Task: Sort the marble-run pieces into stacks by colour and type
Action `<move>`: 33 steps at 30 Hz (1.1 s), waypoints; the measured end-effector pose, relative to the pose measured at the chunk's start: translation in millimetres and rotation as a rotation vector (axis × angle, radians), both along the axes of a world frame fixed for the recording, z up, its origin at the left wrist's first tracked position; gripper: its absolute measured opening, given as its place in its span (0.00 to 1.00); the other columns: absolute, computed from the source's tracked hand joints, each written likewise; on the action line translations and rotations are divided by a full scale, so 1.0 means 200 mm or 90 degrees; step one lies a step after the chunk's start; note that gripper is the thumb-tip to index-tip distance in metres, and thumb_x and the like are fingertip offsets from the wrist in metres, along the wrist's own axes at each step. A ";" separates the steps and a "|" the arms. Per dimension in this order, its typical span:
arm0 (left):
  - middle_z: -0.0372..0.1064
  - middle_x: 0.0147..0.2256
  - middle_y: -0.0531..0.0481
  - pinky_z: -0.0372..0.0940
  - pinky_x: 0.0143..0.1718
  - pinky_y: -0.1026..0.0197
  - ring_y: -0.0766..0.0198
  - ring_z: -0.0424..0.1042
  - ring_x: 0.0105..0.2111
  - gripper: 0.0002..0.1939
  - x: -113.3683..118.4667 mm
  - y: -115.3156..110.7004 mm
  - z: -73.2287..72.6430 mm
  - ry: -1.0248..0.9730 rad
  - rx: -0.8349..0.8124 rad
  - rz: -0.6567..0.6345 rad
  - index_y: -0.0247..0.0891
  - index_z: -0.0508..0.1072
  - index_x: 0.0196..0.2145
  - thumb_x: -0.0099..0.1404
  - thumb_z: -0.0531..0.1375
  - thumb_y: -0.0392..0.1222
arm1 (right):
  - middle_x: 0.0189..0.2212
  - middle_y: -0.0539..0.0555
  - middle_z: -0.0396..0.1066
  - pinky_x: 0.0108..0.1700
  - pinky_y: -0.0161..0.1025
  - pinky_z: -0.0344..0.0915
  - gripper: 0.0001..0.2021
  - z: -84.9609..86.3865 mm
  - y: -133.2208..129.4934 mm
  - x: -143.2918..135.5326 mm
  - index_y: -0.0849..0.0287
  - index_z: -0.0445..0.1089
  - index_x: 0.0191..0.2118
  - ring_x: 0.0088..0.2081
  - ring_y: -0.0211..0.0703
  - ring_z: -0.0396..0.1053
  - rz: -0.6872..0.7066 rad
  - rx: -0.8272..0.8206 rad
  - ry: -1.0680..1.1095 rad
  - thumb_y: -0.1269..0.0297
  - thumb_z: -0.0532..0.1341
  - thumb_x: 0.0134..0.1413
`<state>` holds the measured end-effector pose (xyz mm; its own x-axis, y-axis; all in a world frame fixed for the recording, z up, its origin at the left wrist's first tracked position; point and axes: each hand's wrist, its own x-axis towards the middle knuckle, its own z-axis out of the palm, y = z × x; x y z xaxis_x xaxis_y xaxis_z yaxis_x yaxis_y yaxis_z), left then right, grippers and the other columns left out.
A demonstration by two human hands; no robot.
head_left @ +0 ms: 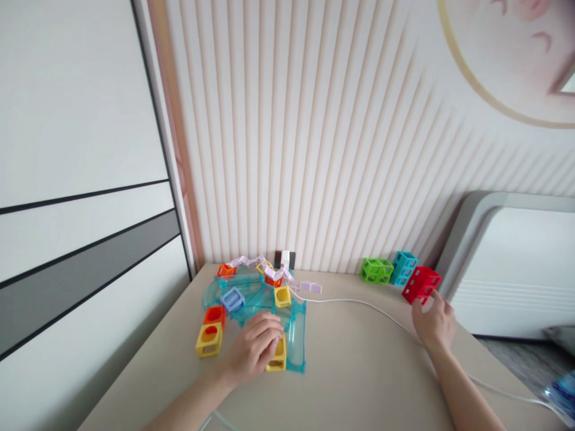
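My left hand [258,347] rests with curled fingers on a yellow block [277,358] at the front of a translucent teal track piece [296,344]. On the right, my right hand [435,320] has its thumb and forefinger at the lower edge of a red block [421,284], which stands tilted. Beside the red block are a blue block [403,267] and a green block [376,271]. Another yellow block [283,296], a periwinkle block [232,299] and an orange block [214,315] lie among or beside the teal pieces.
A pale purple zigzag chain [274,274] lies across the pieces at the back. From a white plug [285,259] at the wall, a white cable [359,301] runs over the table [354,371]. A grey-white headboard [521,263] is at the right, a white cabinet [81,120] at the left.
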<state>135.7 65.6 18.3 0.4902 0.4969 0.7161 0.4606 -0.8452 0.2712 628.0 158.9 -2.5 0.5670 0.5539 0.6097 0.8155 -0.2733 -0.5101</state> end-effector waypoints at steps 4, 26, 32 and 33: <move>0.75 0.39 0.45 0.70 0.51 0.56 0.57 0.73 0.47 0.12 0.00 0.01 -0.01 -0.031 -0.010 -0.012 0.38 0.70 0.42 0.68 0.52 0.26 | 0.57 0.71 0.66 0.62 0.57 0.59 0.29 0.08 -0.02 -0.32 0.68 0.64 0.60 0.61 0.63 0.61 0.096 0.089 -0.050 0.56 0.52 0.58; 0.72 0.30 0.46 0.72 0.37 0.55 0.58 0.73 0.34 0.11 -0.11 -0.01 0.13 -0.080 0.148 -0.053 0.39 0.65 0.36 0.68 0.47 0.28 | 0.50 0.61 0.73 0.53 0.53 0.73 0.13 0.03 -0.30 -1.13 0.56 0.70 0.52 0.51 0.52 0.73 0.586 0.112 -0.030 0.64 0.54 0.66; 0.74 0.31 0.46 0.72 0.41 0.55 0.59 0.76 0.36 0.14 -0.51 0.15 0.15 -0.246 0.075 0.240 0.41 0.64 0.33 0.72 0.43 0.35 | 0.48 0.60 0.75 0.45 0.49 0.77 0.13 0.04 -0.30 -1.11 0.55 0.71 0.51 0.49 0.53 0.74 0.562 0.090 -0.010 0.64 0.54 0.65; 0.74 0.32 0.46 0.72 0.41 0.56 0.59 0.76 0.36 0.14 -0.57 0.16 0.14 -0.244 0.060 0.273 0.41 0.66 0.34 0.72 0.43 0.35 | 0.47 0.60 0.75 0.45 0.49 0.76 0.13 0.04 -0.30 -1.11 0.55 0.71 0.51 0.48 0.52 0.75 0.566 0.097 -0.024 0.64 0.54 0.65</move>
<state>22.4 97.8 46.4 -0.0430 0.5194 0.8534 0.6508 -0.6336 0.4184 407.0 98.2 5.2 -0.0545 0.6901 0.7216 0.7103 0.5347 -0.4578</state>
